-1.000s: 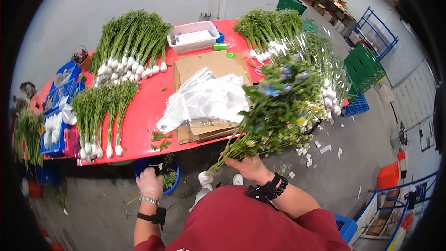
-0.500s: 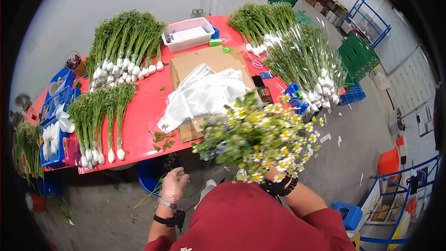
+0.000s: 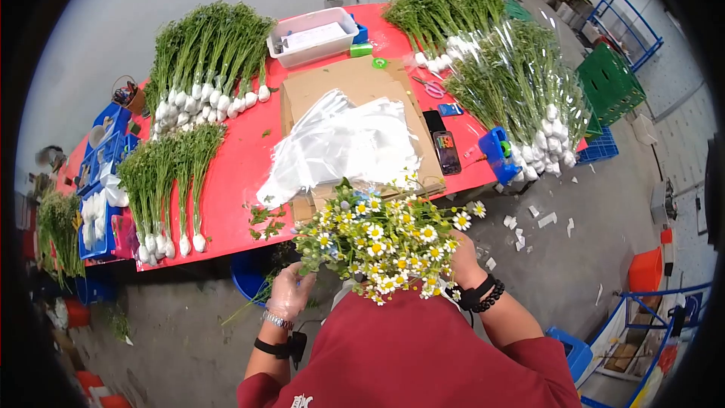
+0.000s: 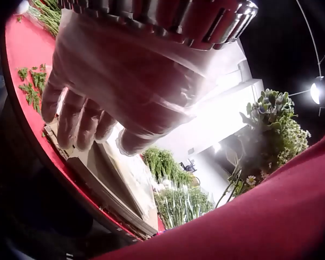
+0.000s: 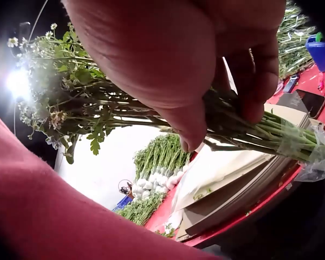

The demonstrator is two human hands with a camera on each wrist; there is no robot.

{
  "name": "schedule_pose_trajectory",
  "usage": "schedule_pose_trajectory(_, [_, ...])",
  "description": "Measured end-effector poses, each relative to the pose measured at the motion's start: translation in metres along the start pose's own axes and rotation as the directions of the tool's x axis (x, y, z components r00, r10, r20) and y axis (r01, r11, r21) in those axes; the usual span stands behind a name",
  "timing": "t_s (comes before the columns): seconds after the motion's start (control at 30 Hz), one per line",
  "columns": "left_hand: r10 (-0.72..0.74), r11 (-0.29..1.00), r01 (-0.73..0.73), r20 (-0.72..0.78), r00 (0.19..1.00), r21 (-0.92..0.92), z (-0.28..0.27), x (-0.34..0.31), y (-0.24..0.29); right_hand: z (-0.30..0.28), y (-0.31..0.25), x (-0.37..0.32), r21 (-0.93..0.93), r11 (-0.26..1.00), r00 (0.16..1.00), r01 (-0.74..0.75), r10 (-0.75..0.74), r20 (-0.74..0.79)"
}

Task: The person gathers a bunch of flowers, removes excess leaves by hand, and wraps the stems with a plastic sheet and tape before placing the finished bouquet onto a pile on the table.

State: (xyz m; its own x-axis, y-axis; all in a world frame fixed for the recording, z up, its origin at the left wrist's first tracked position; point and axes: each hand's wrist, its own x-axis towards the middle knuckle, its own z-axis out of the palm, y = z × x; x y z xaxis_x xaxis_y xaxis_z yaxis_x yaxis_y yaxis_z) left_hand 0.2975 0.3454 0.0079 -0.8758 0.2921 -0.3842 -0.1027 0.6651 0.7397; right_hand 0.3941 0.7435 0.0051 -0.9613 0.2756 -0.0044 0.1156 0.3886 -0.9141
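Note:
A bouquet of white-and-yellow daisies with some blue blooms is held upright at the person's chest, its heads toward the head camera. In the right wrist view the right hand grips its green stems, and clear plastic wrap covers the stem ends. The left hand, in a clear glove, is beside the bouquet's left side. Seen from the left wrist, the gloved left hand has its fingers extended and holds nothing.
On the red table lie white sleeves over cardboard, bundles of greenery with white-wrapped ends, a white tray, pink scissors and a phone. A blue bucket stands below the front edge.
The bouquet has swung from pointing right over the table to upright before the chest, in the right hand. The left hand has moved right, closer to it.

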Motion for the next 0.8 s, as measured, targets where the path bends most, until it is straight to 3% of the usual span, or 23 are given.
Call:
schedule_pose_trajectory(0.03, [-0.013,1.0,0.013,-0.01,1.0,0.002,0.006,0.007,0.006,-0.004,0.026,0.007,0.098,0.995,1.0,-0.011,0.012,-0.015])
schedule_pose_trajectory(0.1, [0.157,0.982,-0.14,-0.127,0.979,0.131,0.019,0.025,0.022,-0.025,0.032,0.02,0.066,0.998,1.0,0.012,-0.012,-0.011])
schedule_pose_trajectory(0.13, [0.15,0.982,-0.132,-0.135,0.979,0.134,0.026,0.038,0.03,-0.038,0.028,0.028,-0.023,0.999,1.0,0.029,-0.029,0.006])
schedule_pose_trajectory(0.17, [0.223,0.944,-0.185,-0.116,0.968,0.275,0.034,0.054,0.039,-0.051,0.024,0.038,-0.114,0.992,0.998,0.053,-0.051,0.024])
schedule_pose_trajectory(0.2, [0.295,0.882,-0.236,-0.087,0.952,0.409,0.041,0.071,0.051,-0.068,0.014,0.048,-0.363,0.925,0.993,0.112,-0.088,0.083])
schedule_pose_trajectory(0.23, [0.203,0.922,-0.159,-0.092,0.975,0.352,0.051,0.087,0.068,-0.077,0.03,0.055,-0.156,0.987,0.999,0.028,-0.02,0.051])
schedule_pose_trajectory(0.3, [0.214,0.926,-0.158,-0.131,0.968,0.343,0.078,0.135,0.099,-0.095,0.062,0.068,0.298,0.949,0.993,-0.105,0.115,-0.016])
schedule_pose_trajectory(0.4, [0.218,0.939,-0.138,-0.235,0.947,0.316,0.11,0.203,0.136,-0.135,0.064,0.094,0.473,0.874,0.994,-0.113,0.106,0.041])
schedule_pose_trajectory(0.5, [0.065,0.951,0.015,-0.245,0.967,0.309,0.138,0.249,0.201,-0.184,0.072,0.107,0.055,0.998,0.999,-0.03,0.032,-0.041])
schedule_pose_trajectory(0.57, [-0.052,0.867,0.142,-0.197,0.979,0.477,0.153,0.274,0.225,-0.212,0.075,0.116,-0.238,0.971,0.994,0.022,-0.046,-0.096])
schedule_pose_trajectory(0.6, [-0.056,0.869,0.146,-0.2,0.978,0.473,0.165,0.281,0.227,-0.222,0.068,0.119,-0.38,0.924,0.989,0.039,-0.091,-0.119])
schedule_pose_trajectory(0.67, [0.127,0.749,0.053,-0.222,0.967,0.66,0.199,0.292,0.218,-0.237,0.019,0.125,-0.163,0.987,0.997,0.003,-0.016,-0.079])
schedule_pose_trajectory(0.7, [0.344,0.689,-0.063,-0.249,0.905,0.722,0.216,0.296,0.21,-0.24,0.022,0.13,-0.165,0.986,0.997,0.002,-0.015,-0.079])
schedule_pose_trajectory(0.73, [0.349,0.686,-0.067,-0.247,0.904,0.724,0.213,0.296,0.23,-0.242,0.027,0.136,-0.008,0.999,0.997,0.047,-0.048,-0.063])
schedule_pose_trajectory(0.77, [0.23,0.714,-0.059,-0.155,0.961,0.698,0.212,0.292,0.249,-0.243,0.03,0.139,0.149,0.985,0.995,0.086,-0.079,-0.054])
schedule_pose_trajectory(0.8, [0.106,0.739,-0.045,-0.049,0.993,0.673,0.211,0.287,0.264,-0.241,0.022,0.143,0.149,0.986,0.996,0.079,-0.071,-0.061])
